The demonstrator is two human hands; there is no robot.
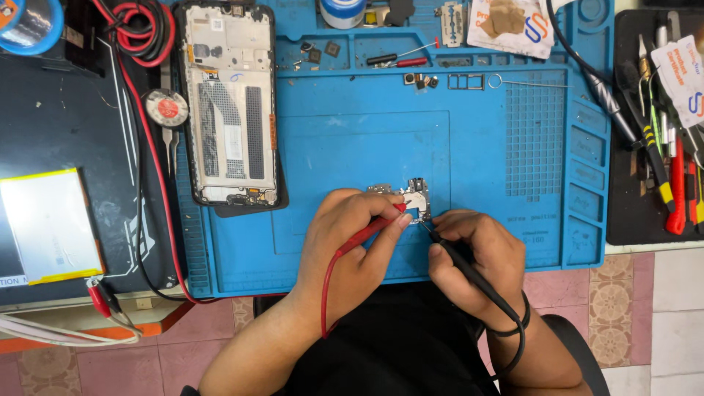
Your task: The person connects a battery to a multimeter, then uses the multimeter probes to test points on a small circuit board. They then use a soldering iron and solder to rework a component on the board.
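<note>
A small phone circuit board (415, 196) lies on the blue work mat (469, 147) near its front edge. My left hand (352, 238) grips a red test probe (370, 233) whose tip touches the board from the left. My right hand (477, 253) grips a black test probe (462, 264) with its tip at the board's lower right edge. The red lead loops down past my left wrist. The black lead wraps around my right wrist.
An opened phone frame (231, 103) lies at the mat's left. A flat white battery (48, 226) rests on the dark bench at far left, with red and black cables (139, 33) above. Screwdrivers and tweezers (664, 147) fill a black tray at right. Small parts (422, 79) sit along the mat's top trays.
</note>
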